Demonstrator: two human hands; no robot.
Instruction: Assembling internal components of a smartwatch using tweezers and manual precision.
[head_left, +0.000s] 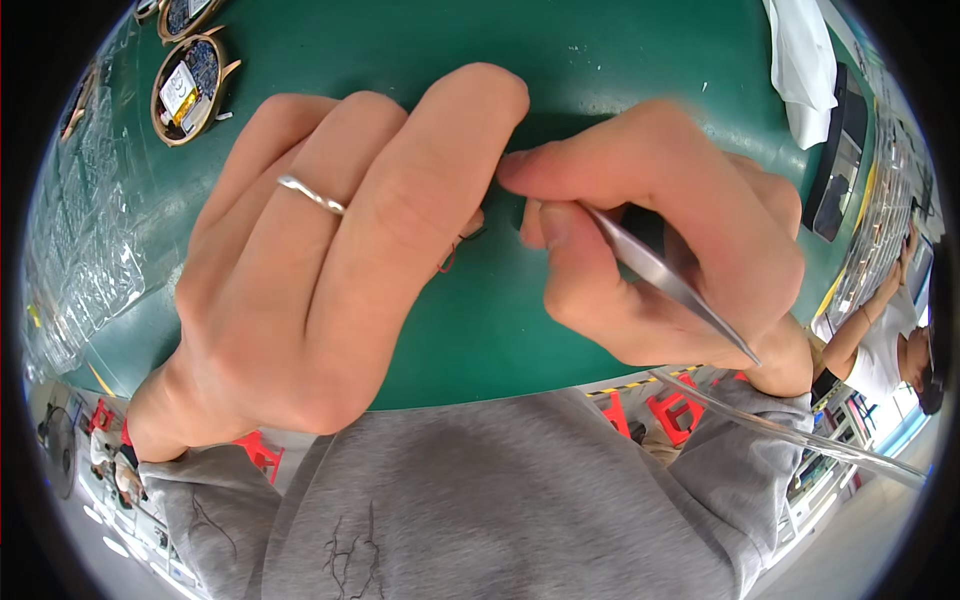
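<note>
My left hand (320,250), a silver ring on one finger, is closed with its back toward me. From under its index finger peeks a small part with a thin red wire (447,262) and a dark edge; most of it is hidden by the fingers. My right hand (680,210) is closed around metal tweezers (665,277), pinched between thumb and fingers. One pointed end of the tweezers slants down toward my right wrist; the other end is hidden among the fingers. The fingertips of both hands nearly meet above the green mat (500,345).
Opened round watch cases (190,88) with circuit boards and batteries lie at the far left. Clear plastic trays (90,220) cover the left side. A white cloth or bag (802,70) and a dark, flat device (838,160) sit at the right. Another person (880,350) is at the right edge.
</note>
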